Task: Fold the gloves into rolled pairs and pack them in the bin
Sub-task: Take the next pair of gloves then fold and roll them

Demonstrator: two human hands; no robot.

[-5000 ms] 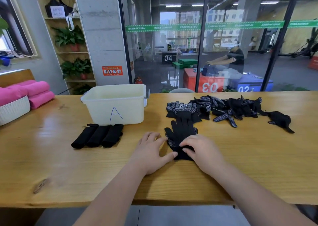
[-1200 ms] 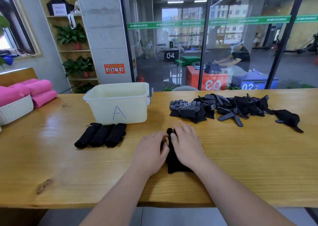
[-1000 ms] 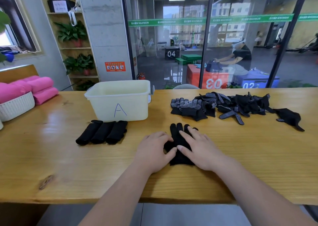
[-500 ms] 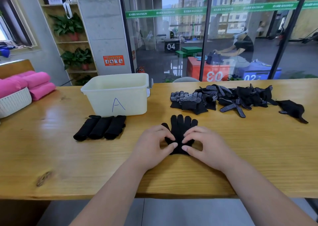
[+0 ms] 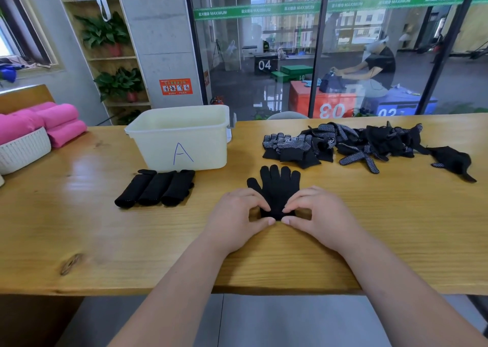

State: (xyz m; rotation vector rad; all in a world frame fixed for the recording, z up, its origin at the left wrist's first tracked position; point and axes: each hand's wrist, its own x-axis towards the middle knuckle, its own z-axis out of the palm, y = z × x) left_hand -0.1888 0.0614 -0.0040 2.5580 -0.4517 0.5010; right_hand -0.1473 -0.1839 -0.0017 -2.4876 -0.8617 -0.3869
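A black glove pair [image 5: 277, 188] lies flat on the wooden table [image 5: 79, 227], fingers pointing away from me. My left hand [image 5: 237, 214] and my right hand [image 5: 317, 214] pinch its cuff end from both sides, thumbs below and fingertips on top, and the cuff is curled into a short roll. Three rolled black pairs [image 5: 155, 188] lie side by side in front of the cream bin marked "A" [image 5: 182, 140]. A heap of loose black dotted gloves [image 5: 343, 143] lies at the back right, with one stray glove [image 5: 453, 159] further right.
A white basket [image 5: 23, 151] with pink rolled towels [image 5: 45, 122] stands at the far left. A glass wall runs behind the table. The table's near edge is just under my forearms.
Over the last second my hands slid from lying over the glove pair down to its cuff. The cuff end has started to curl up and the glove's fingers now show.
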